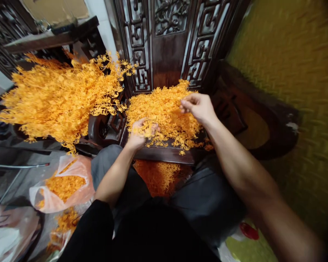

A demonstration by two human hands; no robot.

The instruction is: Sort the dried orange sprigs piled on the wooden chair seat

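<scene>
A heap of small orange plastic-looking sprigs (164, 109) covers the seat of a dark carved wooden chair (166, 154). At the heap's left front, my left hand (140, 134) is closed around a few orange sprigs (150, 127), blurred by motion. My right hand (198, 107) is over the heap's right side, thumb and fingertips pinched together; whatever lies between them is too small to make out. A large bunch of long orange stems (57, 94) spreads out to the left of the chair, beyond its armrest.
An open plastic bag (84, 174) of orange pieces lies at the lower left, above more orange pieces (65, 222). Orange material (158, 176) shows under the seat. A carved backrest (169, 51) rises behind the heap. A red object (248, 231) lies at the lower right.
</scene>
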